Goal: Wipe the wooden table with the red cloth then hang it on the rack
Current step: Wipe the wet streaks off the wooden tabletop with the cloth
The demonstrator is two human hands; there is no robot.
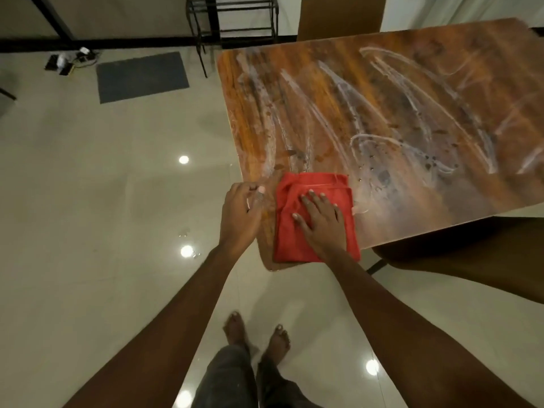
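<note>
**A:** Where does the red cloth (pixel 290 240) lie?

**B:** It is folded flat on the near left corner of the worktop (pixel 382 113). Its near hem reaches the near edge, and its left side lies just inside the left edge.

**A:** And the hands?

**B:** The right hand (pixel 322 222) lies palm down on the cloth, with its fingers (pixel 312 198) straight and spread, pressing rather than gripping. The left hand (pixel 241 210) rests at the worktop's left edge, just beside the cloth. Its fingers are loosely bent and hold nothing.

**A:** How much room is there on the surface?

**B:** Bare wood runs away from the cloth to the far and right sides, marked with pale curved streaks and dark specks.

**A:** And around the edges?

**B:** Glossy floor (pixel 88 201) lies open to the left, and the person's bare feet (pixel 235 328) stand below the corner. A dark chair seat (pixel 456 260) sits under the near edge on the right.

**A:** The rack?

**B:** The black metal rack (pixel 235 22) stands on the floor beyond the far left corner, well apart from the cloth. A grey mat (pixel 141 76) lies to its left. The small things beyond the mat are too blurred to name.
</note>
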